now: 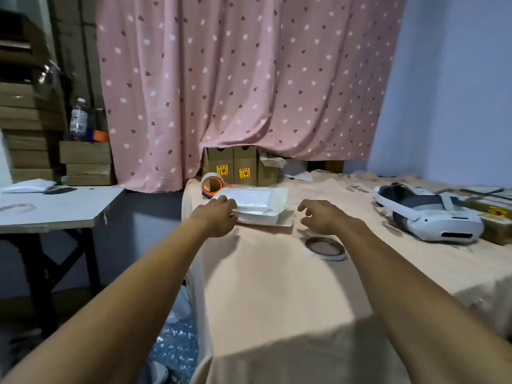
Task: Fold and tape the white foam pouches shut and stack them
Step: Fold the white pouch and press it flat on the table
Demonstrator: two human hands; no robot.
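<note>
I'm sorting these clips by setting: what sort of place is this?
Probably a home packing corner: stacked flat brown cardboard boxes, an orange-cored roll of packing tape and white foam pouches on a peach cloth-covered table.

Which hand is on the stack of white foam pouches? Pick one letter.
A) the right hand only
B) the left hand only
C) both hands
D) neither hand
B: the left hand rests on the left edge of the stack of white foam pouches, while the right hand hangs beside the stack, apart from it and holding nothing.
</note>
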